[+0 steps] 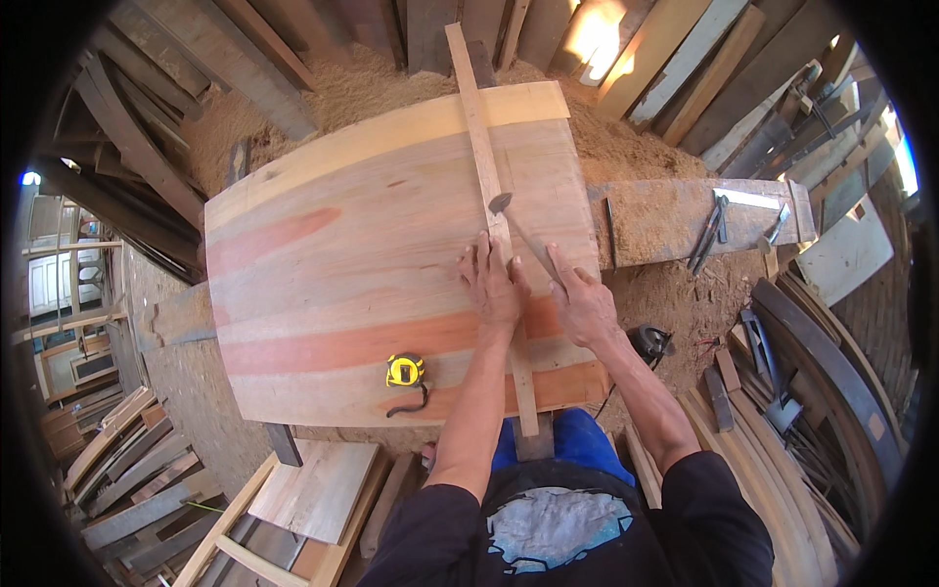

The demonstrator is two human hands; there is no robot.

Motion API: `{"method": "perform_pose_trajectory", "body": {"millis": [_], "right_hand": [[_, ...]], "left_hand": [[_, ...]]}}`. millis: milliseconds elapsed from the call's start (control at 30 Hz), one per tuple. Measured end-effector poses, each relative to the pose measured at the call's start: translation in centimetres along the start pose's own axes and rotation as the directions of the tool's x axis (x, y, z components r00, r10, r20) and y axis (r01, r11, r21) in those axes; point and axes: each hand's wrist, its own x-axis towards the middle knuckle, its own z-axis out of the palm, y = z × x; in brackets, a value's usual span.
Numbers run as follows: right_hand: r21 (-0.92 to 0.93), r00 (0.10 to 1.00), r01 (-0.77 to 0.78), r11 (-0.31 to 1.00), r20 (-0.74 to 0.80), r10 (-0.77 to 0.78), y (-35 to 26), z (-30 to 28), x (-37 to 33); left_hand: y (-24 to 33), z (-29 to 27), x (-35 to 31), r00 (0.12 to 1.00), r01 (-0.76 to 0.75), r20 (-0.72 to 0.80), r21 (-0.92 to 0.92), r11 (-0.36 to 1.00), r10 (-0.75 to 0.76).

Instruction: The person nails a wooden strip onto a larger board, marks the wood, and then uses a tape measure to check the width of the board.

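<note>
the left hand (496,291) is bracing a wooden strip (477,142) running twelve-to-six across the panel (362,235), any pinch unclear, while the right hand (584,305), clenched round a hammer (500,203), is apparently aligning a tap toward twelve, calling for steady pressure.

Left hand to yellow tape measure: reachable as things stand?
Likely yes: only bare surface of the wooden panel shows between the left hand and the tape measure. The hand would first need to come off the wooden strip it touches.
</note>
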Motion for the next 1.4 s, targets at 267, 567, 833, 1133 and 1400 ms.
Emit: {"method": "perform_pose_trajectory", "body": {"millis": [267,567,833,1133,1400], "right_hand": [[0.004,0.999,0.046,0.999,0.017,-0.046,1.3,0.4,0.3],[0.109,0.959,0.235,0.966,-0.186,-0.212,1.1,0.2,-0.9],[-0.107,0.992,0.109,0.988,0.075,-0.101,0.2,-2.1,1.5],[-0.002,0.982,0.187,0.982,0.017,-0.187,0.9,-2.9,1.1],[0.095,0.925,0.332,0.939,-0.228,-0.304,-2.0,-4.6,0.8]], "left_hand": [[0.3,0.1,0.2,1.000,-0.020,-0.022,-0.008,1.000,0.020],[0.1,0.2,-0.1,0.999,-0.021,-0.046,0.016,1.000,0.021],[0.1,0.1,0.1,0.999,0.002,-0.048,-0.007,1.000,-0.003],[0.7,-0.3,0.2,0.994,-0.055,-0.093,0.008,0.998,0.056],[-0.2,0.4,0.2,0.988,-0.051,-0.145,-0.014,0.999,0.048]]}}
